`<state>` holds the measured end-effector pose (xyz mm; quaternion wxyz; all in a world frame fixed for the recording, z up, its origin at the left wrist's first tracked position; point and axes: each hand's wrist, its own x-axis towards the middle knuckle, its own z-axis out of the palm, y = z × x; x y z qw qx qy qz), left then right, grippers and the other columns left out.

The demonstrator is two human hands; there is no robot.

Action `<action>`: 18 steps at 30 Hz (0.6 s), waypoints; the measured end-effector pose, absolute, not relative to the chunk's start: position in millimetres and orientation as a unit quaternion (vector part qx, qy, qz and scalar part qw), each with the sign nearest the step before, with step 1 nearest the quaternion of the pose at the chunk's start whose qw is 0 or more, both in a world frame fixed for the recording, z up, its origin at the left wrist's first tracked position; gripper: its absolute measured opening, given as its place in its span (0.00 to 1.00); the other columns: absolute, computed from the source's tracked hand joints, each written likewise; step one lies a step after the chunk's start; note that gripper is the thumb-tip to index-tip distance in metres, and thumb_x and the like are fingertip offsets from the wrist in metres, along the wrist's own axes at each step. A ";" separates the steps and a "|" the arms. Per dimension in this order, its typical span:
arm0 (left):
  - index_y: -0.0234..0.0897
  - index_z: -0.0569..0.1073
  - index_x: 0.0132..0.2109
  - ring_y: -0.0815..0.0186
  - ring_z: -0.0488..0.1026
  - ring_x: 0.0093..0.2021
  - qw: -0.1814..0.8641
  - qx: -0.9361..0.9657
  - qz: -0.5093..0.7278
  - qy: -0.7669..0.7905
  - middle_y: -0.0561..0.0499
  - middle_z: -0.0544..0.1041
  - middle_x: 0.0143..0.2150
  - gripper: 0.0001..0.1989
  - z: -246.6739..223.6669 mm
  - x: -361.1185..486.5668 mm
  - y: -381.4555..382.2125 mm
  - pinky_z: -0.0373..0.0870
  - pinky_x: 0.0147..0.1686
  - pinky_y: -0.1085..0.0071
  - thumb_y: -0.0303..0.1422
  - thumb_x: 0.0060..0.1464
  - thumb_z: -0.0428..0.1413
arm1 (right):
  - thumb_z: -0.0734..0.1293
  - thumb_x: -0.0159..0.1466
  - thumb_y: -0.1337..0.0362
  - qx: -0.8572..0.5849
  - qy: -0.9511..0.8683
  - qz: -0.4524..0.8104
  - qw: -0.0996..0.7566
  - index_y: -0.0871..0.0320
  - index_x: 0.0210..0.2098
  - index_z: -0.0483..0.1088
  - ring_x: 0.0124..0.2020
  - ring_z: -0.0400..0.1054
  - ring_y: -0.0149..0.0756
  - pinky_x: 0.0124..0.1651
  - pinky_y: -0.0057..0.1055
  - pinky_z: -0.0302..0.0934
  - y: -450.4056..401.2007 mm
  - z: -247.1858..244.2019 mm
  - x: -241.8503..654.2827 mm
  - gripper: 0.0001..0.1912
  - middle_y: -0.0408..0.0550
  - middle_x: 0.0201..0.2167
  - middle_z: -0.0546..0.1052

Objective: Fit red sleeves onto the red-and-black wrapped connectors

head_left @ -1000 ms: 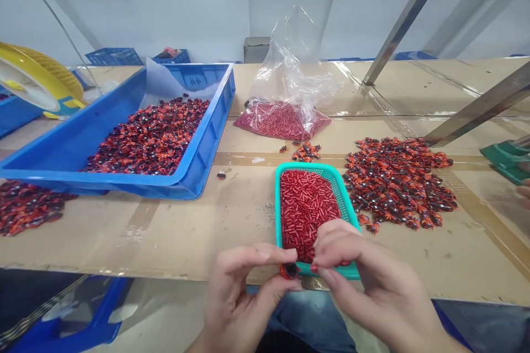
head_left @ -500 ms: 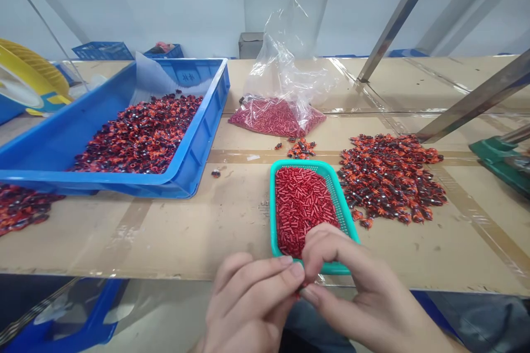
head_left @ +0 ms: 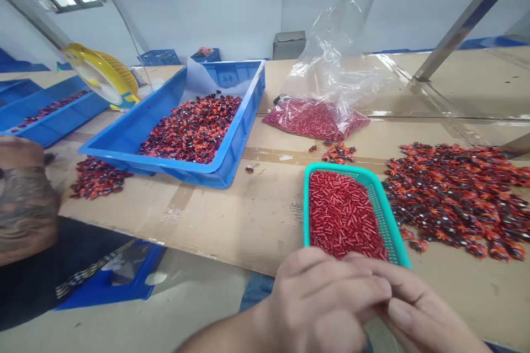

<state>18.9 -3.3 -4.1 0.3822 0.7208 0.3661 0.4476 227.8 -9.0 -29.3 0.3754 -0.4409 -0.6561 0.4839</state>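
Observation:
My left hand (head_left: 323, 298) and my right hand (head_left: 418, 298) meet at the near edge of a green basket (head_left: 398, 237). Fingers of both are pinched together around something small and dark red, mostly hidden between the fingertips. Small red tubes (head_left: 343, 212) fill the basket just beyond my hands. To its right lies a large heap of orange and black pieces (head_left: 459, 193). A few similar pieces (head_left: 339, 153) rest behind the basket.
A clear bag of red tubes (head_left: 317, 118) stands behind the basket. At the left are a blue tray (head_left: 226, 174) of dark pieces, a smaller heap (head_left: 99, 176), a yellow fan (head_left: 101, 74) and another person's arm (head_left: 25, 204). A metal post (head_left: 467, 19) rises at right.
The view has swung to the left, bringing the person's arm and more blue trays into sight. My hands are closer together, with the left covering more of the right's fingertips.

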 end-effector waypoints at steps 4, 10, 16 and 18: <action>0.39 0.76 0.55 0.55 0.79 0.60 0.129 0.810 0.361 0.444 0.39 0.83 0.59 0.13 -5.8 -12.0 55.7 0.74 0.61 0.58 0.38 0.68 0.59 | 0.68 0.67 0.46 -0.558 -0.703 0.236 0.372 0.45 0.52 0.76 0.39 0.80 0.51 0.38 0.42 0.76 22.3 -33.2 268.0 0.18 0.52 0.39 0.82; 0.35 0.75 0.58 0.50 0.75 0.62 0.104 0.754 0.300 0.576 0.39 0.78 0.60 0.13 -40.2 -79.5 139.6 0.70 0.63 0.43 0.31 0.69 0.57 | 0.63 0.67 0.39 -0.690 -0.681 -0.077 0.233 0.43 0.35 0.70 0.30 0.73 0.61 0.30 0.54 0.62 65.7 -55.9 351.9 0.18 0.58 0.29 0.80; 0.36 0.76 0.55 0.57 0.79 0.50 0.176 0.723 0.305 0.594 0.44 0.79 0.55 0.14 -52.8 -91.0 160.0 0.80 0.50 0.53 0.38 0.67 0.60 | 0.61 0.68 0.38 -0.693 -0.678 -0.082 0.230 0.46 0.40 0.69 0.33 0.75 0.64 0.32 0.55 0.64 61.0 -58.4 344.8 0.19 0.61 0.32 0.81; 0.35 0.76 0.51 0.59 0.80 0.47 0.212 0.713 0.343 0.574 0.46 0.81 0.50 0.11 -48.8 -85.8 150.5 0.80 0.49 0.55 0.37 0.67 0.60 | 0.61 0.69 0.39 -0.674 -0.686 -0.074 0.265 0.49 0.43 0.72 0.37 0.76 0.62 0.36 0.55 0.68 52.9 -53.6 325.1 0.22 0.60 0.36 0.82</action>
